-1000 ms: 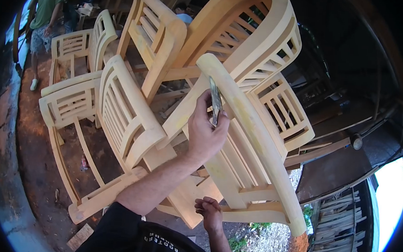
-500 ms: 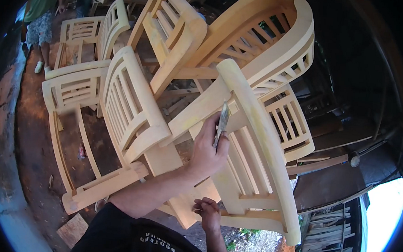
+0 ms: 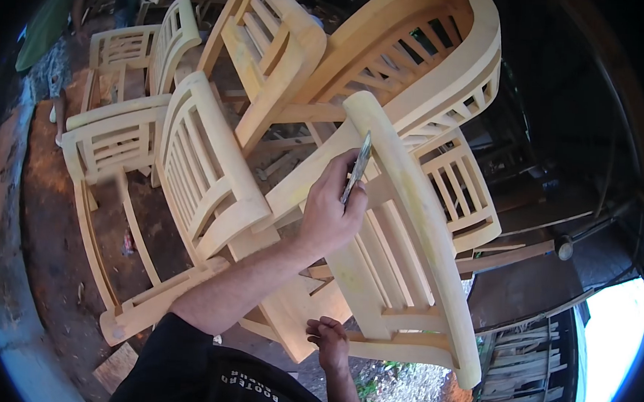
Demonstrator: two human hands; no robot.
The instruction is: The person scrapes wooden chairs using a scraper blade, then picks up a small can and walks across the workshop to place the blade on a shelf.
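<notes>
My left hand [image 3: 334, 202] is closed around a slim, smeared putty knife [image 3: 357, 168], its tip pointing up toward the rounded top rail [image 3: 404, 180] of a pale wooden chair. I cannot tell whether the tip touches the wood. Yellowish patches mark this rail and the flat boards beside it. Below, my right hand [image 3: 328, 341] is near the chair's lower end, its fingers curled together. Whatever those fingers may hold is hidden. Parallel slats [image 3: 400, 257] run between the chair's boards, to the right of my left hand.
A slatted wooden chair [image 3: 207, 157] stands close on the left, with an open seat frame [image 3: 131, 241] below it. A large curved bench [image 3: 448, 69] rises behind. Another person [image 3: 53, 74] stands at the far left on the dirt floor [image 3: 53, 258]. Gravel [image 3: 410, 387] lies lower right.
My left hand has shifted slightly up with the putty knife, whose tip now sits higher by the top rail. My right hand has barely moved. The other person has shifted at the far left.
</notes>
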